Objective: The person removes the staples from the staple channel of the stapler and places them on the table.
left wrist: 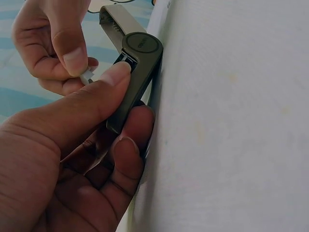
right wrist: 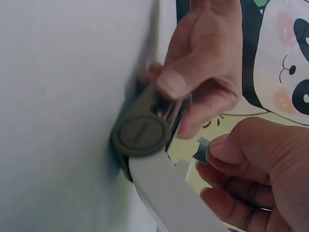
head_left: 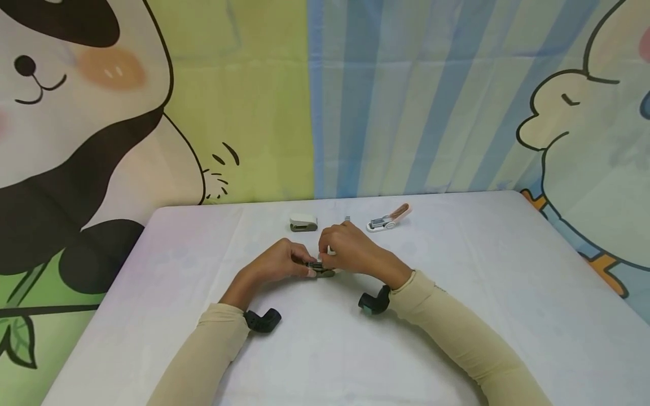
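An olive-grey stapler with a pale cover (right wrist: 166, 193) swung wide open is between my hands near the middle of the table. My left hand (head_left: 279, 261) grips the base of this stapler (left wrist: 142, 72), thumb on top by the staple channel and fingers curled below. Close beside it, my right hand (head_left: 355, 248) pinches a short strip of staples (right wrist: 201, 151) between thumb and index finger. In the right wrist view the strip is apart from the stapler, to the side of its channel.
Behind my hands stand a closed stapler (head_left: 303, 223) with a white top and an opened white stapler (head_left: 388, 219) with a pinkish-orange handle. A small silver piece (head_left: 347, 217) shows just past my right hand. A cartoon curtain (head_left: 254, 113) hangs behind the white table (head_left: 482, 242).
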Tool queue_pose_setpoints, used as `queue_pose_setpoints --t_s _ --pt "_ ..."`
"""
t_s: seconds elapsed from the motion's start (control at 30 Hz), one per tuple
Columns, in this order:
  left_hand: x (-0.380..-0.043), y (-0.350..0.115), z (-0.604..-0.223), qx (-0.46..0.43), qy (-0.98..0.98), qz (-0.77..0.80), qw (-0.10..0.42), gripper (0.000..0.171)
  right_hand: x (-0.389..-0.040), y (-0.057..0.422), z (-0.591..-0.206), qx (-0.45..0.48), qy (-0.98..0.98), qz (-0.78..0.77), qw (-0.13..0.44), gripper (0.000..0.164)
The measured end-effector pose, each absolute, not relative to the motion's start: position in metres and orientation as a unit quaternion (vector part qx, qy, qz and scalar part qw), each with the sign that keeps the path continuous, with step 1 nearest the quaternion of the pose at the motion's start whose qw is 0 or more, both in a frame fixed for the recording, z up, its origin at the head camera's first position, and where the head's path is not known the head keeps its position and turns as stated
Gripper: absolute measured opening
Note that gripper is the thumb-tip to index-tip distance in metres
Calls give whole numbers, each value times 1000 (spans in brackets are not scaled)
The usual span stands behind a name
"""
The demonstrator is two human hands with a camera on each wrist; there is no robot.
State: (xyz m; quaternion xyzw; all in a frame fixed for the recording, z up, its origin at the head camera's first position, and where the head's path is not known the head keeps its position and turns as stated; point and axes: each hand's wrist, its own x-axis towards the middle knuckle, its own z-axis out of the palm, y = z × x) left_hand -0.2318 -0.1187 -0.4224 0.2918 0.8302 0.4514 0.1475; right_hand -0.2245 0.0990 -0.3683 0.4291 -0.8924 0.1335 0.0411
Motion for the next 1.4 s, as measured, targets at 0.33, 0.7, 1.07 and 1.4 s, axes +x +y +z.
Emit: queue_pose_setpoints --t_s 0.33,0.7,1.07,1.4 --pt "-227 -118 -416 282 828 458 157 19 -263 129 -377 428 -854 293 52 3" --pt "-213 -115 -390 275 821 469 174 22 -286 148 -399 360 -873 325 43 4" --pt "-223 -115 -405 270 826 464 171 22 -300 161 -410 317 -892 320 26 6" --pt "-231 -118 -422 264 833 460 160 22 -301 161 -410 348 -903 250 14 9"
